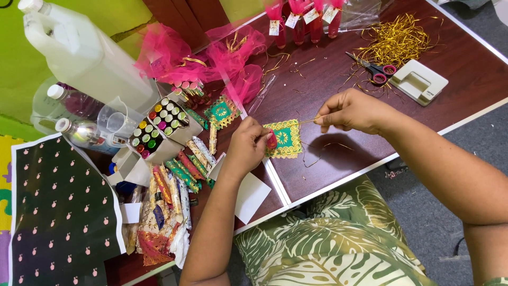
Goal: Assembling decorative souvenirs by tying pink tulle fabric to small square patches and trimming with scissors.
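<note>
Gold thread (307,121) runs level from pinched right hand (346,111) to green-gold tag (283,139), gripped by left hand (248,145).

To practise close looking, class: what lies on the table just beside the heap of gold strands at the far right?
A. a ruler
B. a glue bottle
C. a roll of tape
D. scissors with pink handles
D: the scissors with pink handles lie at the edge of the gold strands, next to a white hole punch.
</note>
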